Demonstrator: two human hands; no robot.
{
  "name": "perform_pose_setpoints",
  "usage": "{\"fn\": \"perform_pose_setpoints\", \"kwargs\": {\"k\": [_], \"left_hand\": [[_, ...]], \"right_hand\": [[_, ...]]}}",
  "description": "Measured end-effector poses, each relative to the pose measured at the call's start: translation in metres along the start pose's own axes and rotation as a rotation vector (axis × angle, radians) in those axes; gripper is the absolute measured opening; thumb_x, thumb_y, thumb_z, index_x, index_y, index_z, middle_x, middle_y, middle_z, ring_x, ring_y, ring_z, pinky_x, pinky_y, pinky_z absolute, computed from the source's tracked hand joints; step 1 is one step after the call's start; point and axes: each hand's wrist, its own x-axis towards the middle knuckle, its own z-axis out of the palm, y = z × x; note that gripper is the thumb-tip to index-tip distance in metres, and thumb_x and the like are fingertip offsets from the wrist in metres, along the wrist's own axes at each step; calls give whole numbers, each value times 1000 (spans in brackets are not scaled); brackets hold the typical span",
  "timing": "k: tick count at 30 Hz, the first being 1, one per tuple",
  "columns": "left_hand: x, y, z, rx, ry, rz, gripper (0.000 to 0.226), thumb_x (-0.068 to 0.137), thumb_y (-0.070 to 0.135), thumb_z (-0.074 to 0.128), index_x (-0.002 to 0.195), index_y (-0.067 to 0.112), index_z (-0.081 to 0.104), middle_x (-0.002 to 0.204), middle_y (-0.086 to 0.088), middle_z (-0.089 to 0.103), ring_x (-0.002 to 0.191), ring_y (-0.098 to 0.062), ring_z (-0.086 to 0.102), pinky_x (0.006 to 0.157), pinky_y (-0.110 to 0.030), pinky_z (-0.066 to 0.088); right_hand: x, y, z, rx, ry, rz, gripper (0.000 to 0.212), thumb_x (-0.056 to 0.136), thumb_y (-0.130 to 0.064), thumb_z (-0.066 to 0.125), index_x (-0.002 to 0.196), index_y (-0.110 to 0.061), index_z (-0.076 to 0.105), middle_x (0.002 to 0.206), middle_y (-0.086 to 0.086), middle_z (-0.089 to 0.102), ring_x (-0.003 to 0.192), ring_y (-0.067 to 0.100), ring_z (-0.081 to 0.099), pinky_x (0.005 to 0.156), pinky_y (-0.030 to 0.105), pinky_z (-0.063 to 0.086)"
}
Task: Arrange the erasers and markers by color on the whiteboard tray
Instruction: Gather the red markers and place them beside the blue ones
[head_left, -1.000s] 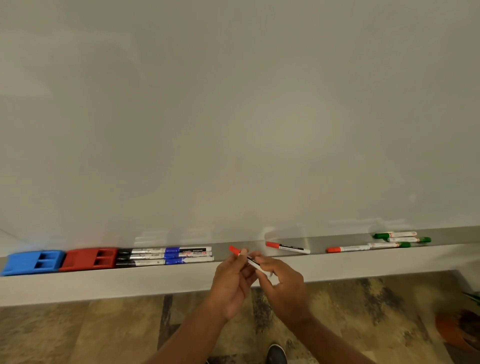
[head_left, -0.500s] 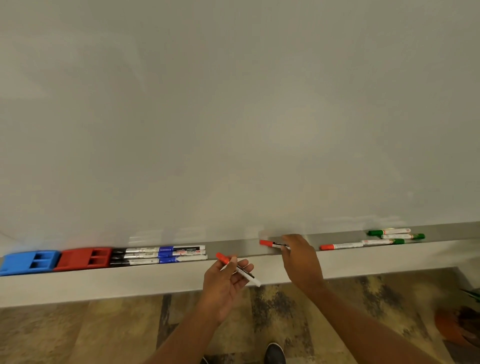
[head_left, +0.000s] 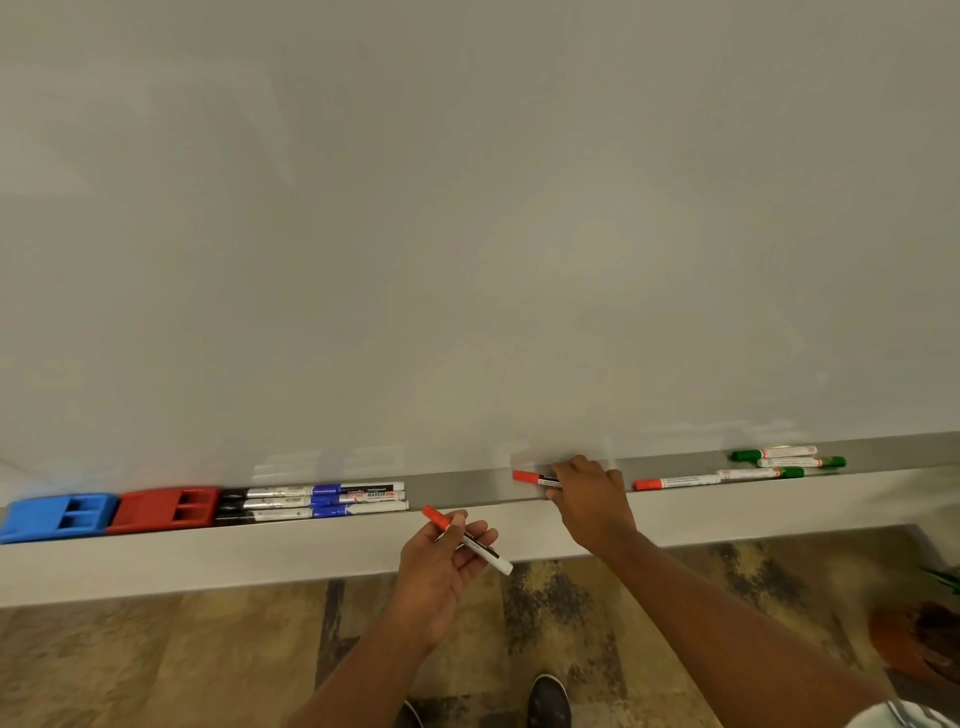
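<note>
My left hand (head_left: 441, 566) holds a red-capped marker (head_left: 467, 540) in front of the grey tray (head_left: 467, 486), tilted with its cap up and left. My right hand (head_left: 589, 496) rests on a second red-capped marker (head_left: 532, 477) lying in the tray, fingers closed over its body. At the tray's left end sit a blue eraser (head_left: 57, 517) and a red eraser (head_left: 166, 509), then black-capped markers (head_left: 260, 503) and blue-capped markers (head_left: 358, 499) in rows. Further right lie a third red-capped marker (head_left: 675, 482) and three green-capped markers (head_left: 789, 461).
The whiteboard (head_left: 467, 234) fills the view above the tray. Below is a white ledge (head_left: 208, 561) and a patterned floor (head_left: 156, 665) with my shoes. A brown pot with a plant (head_left: 919, 644) stands at the lower right.
My hands parted: the left kept the red-capped marker and dropped slightly left, while the right reached up to the tray and settled on the second red-capped marker.
</note>
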Motion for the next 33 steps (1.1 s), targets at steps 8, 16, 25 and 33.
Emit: {"fn": "perform_pose_setpoints", "kwargs": {"k": [8, 16, 25, 33], "left_hand": [[1, -3, 7, 13, 6, -5, 26, 106, 15, 59, 127, 0, 63, 110, -25, 79, 101, -38, 80, 85, -47, 66], [2, -11, 21, 20, -6, 7, 24, 108, 11, 56, 125, -5, 61, 112, -27, 78, 102, -39, 79, 92, -50, 60], [-1, -24, 54, 51, -76, 20, 20, 107, 10, 57, 118, -3, 67, 113, -18, 81, 108, -32, 78, 79, -43, 66], [-2, -41, 81, 36, -197, 6, 21, 104, 14, 64, 118, 4, 77, 118, -20, 79, 108, -30, 78, 81, -39, 64]], "right_hand": [[4, 5, -1, -16, -88, -20, 23, 103, -36, 51, 123, -27, 60, 124, 0, 57, 116, 23, 53, 98, 45, 41], [5, 13, -11, 31, -101, -67, 18, 103, -41, 51, 113, -29, 59, 115, -3, 55, 113, 22, 52, 96, 45, 36], [-31, -7, -29, 632, 129, 15, 13, 101, -19, 60, 109, -22, 70, 92, -6, 57, 80, 6, 55, 74, 24, 49], [-65, -10, -41, 786, 142, 60, 9, 93, -12, 66, 94, -21, 69, 85, -9, 65, 80, 6, 60, 72, 27, 51]]}}
